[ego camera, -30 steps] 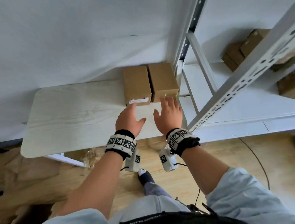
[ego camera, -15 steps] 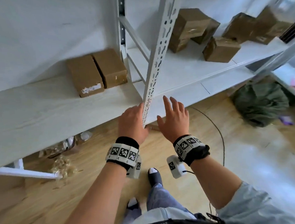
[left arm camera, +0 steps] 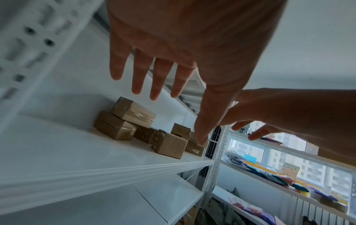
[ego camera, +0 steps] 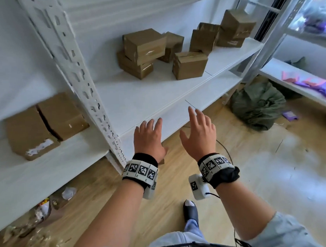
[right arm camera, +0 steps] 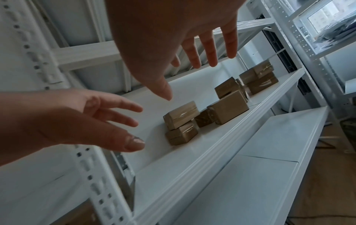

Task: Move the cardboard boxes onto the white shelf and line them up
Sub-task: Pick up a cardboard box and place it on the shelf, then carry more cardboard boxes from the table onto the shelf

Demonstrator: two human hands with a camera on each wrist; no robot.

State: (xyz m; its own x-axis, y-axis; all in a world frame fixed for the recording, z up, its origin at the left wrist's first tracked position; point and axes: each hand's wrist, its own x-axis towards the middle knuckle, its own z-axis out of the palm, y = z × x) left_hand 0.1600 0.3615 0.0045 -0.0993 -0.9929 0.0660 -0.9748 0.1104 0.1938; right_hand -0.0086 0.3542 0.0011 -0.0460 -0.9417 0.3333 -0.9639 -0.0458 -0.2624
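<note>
Two lined-up boxes [ego camera: 46,122] sit on the side surface, left of the upright post [ego camera: 86,93]. Your left hand [ego camera: 149,140] and right hand [ego camera: 198,135] reach empty, fingers spread. The stacked boxes [ego camera: 140,53] on the white shelf [ego camera: 142,98] may topple if nudged.

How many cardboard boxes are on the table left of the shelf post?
2. The left box has a torn white label; the right box sits beside it, next to the post. Nothing seems hidden behind them.
</note>
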